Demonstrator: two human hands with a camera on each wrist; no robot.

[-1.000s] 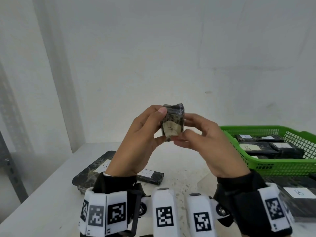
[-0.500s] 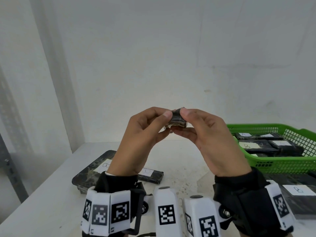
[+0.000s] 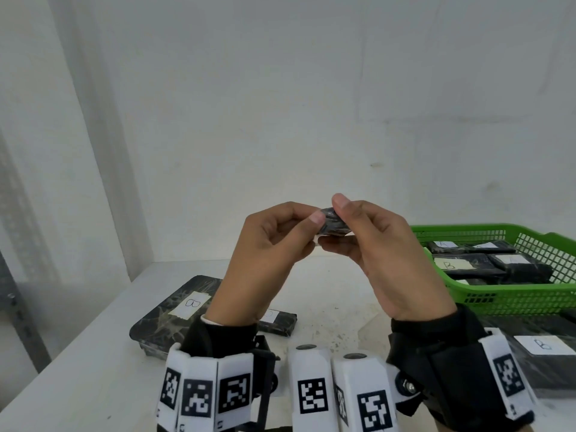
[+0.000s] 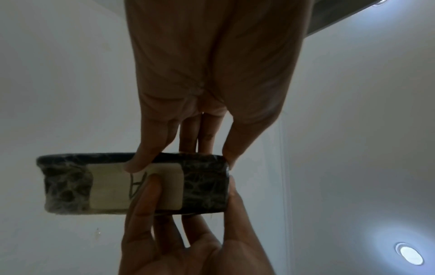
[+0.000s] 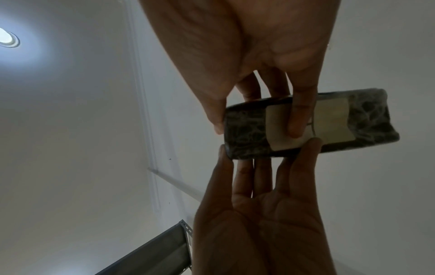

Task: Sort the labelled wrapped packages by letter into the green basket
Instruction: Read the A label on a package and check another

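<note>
White walls close in behind your white table, seen from the head camera. On the table lie a large dark marbled package labelled B, a small dark package just beside it, and another package with a B label at your right. Your green basket stands at the far right, holding several dark labelled packages. Above the table, your left hand and right hand pinch a small wrapped package between them.

From the left wrist, that wrapped package is dark, marbled under clear film, with a pale label bearing an A. Your fingers press its long edges and label, thumbs at one end. A ceiling lamp glows.

From the right wrist, the wrapped package hangs against the white ceiling, your fingers curled over its label.
</note>
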